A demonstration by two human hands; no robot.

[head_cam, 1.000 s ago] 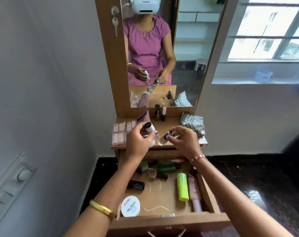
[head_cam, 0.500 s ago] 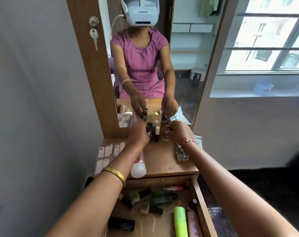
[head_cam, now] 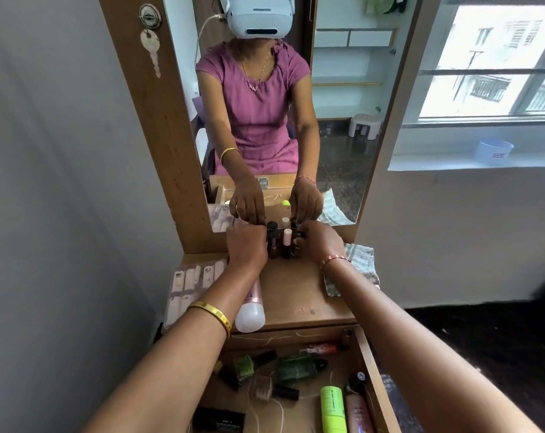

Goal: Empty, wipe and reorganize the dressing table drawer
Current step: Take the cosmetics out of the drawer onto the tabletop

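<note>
The dressing table drawer (head_cam: 375, 385) is pulled open below me, with green nail polish bottles (head_cam: 249, 364), a neon green tube (head_cam: 333, 410), a pink tube (head_cam: 358, 414) and other small cosmetics inside. At the back of the table top (head_cam: 296, 295), several small bottles (head_cam: 286, 243) stand in a row against the mirror. My left hand (head_cam: 246, 245) is at the left end of the row, fingers closed on a black-capped bottle (head_cam: 272, 240). My right hand (head_cam: 319, 242) grips a black-capped bottle (head_cam: 298, 236) at the right end.
A pink-and-white tube (head_cam: 251, 307) lies on the table top under my left forearm. A clear pack of pale strips (head_cam: 190, 285) sits at the left edge, a checked cloth (head_cam: 361, 267) at the right. The mirror reflects me. There is a wall on the left and a window on the right.
Both hands carried their small bottles from above the drawer front to the back of the table top. They now set the bottles in the row at the mirror.
</note>
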